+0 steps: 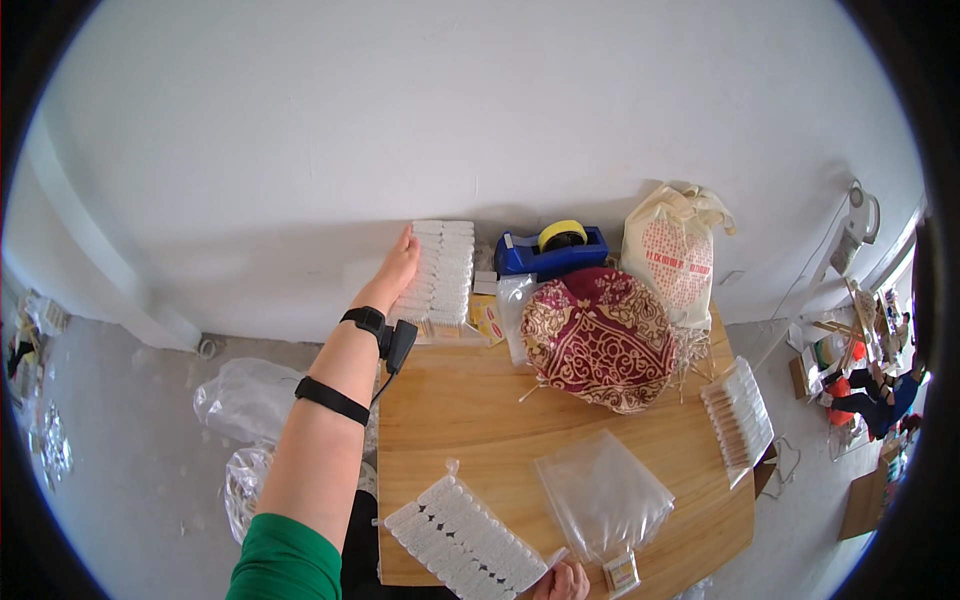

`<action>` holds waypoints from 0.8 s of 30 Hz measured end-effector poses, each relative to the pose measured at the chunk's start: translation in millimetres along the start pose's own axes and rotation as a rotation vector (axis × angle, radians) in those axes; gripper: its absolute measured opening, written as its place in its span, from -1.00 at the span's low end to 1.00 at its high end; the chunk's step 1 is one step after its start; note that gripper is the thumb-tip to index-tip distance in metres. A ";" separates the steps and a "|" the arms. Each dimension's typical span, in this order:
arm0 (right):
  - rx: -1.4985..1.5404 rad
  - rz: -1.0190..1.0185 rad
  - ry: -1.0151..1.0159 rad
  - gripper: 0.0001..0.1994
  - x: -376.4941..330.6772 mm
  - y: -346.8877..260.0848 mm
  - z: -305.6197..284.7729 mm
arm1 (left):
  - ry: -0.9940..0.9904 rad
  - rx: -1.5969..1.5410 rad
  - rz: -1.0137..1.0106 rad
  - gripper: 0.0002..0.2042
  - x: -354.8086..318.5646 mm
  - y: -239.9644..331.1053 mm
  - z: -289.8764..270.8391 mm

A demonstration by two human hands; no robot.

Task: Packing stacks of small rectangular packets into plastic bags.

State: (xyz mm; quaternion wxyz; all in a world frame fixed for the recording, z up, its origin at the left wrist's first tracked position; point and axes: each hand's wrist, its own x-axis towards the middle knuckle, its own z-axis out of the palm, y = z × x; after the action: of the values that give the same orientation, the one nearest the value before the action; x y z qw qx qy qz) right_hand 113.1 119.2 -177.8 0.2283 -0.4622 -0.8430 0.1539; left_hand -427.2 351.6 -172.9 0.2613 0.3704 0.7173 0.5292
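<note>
At the near edge of the wooden tabletop (470, 420), the right hand (566, 582) shows only as a few knuckles at the bottom of the view, touching the corner of a white blister tray (462, 535) that lies flat there, seemingly pinned against sliding; whether those fingers are curled or loose I cannot tell. Just beside it lie a limp clear plastic bag (603, 492) and a small printed box (623, 572), close at hand.

Toward the right edge another filled tray (738, 418) sits partly over the rim. Mid-table, a round red-and-gold cushion (600, 338) takes up much of the room, with thin wooden sticks (690, 362) poking out beside it.

At the far left corner, the left hand (397, 270) is stretched out, fingers released and flat against the side of a stack of white trays (443, 272) stood against the wall, apparently steadying or squaring it. The forearm wears two black bands with a small device. Next to the stack stand a blue tape dispenser (550, 250) and a cream printed bag (672, 255).

The wall (400, 120) is plain white; crumpled plastic bags (245, 400) lie on the grey floor to the left.
</note>
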 end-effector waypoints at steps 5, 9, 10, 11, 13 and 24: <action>0.000 0.033 -0.031 -0.91 -4.2 3.5 -0.3 | 0.066 0.715 0.426 -0.35 -39.2 8.4 -0.3; -0.002 0.035 -0.036 -0.90 -2.7 0.2 -3.6 | -0.190 1.110 0.774 -0.25 -103.9 37.0 4.5; 0.009 0.031 -0.037 -0.90 -0.6 -0.8 -5.1 | -0.189 1.117 0.769 -0.25 -103.4 35.1 7.4; 0.019 0.027 -0.038 -0.89 0.0 -1.5 -6.5 | -0.132 1.139 0.753 -0.23 -99.8 28.7 11.8; 0.010 0.016 -0.031 -0.89 -2.3 0.6 -3.6 | -0.073 1.156 0.741 -0.20 -93.2 23.6 19.5; 0.012 -0.011 0.049 -0.91 -2.4 1.7 -0.1 | -0.107 1.242 0.675 -0.10 -106.3 40.8 24.6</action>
State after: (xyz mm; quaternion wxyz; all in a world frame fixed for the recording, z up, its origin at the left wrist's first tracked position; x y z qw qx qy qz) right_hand 115.5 118.1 -179.1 0.2524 -0.4596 -0.8389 0.1462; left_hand -335.3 286.4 -143.3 -0.1418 0.6784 0.7187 0.0554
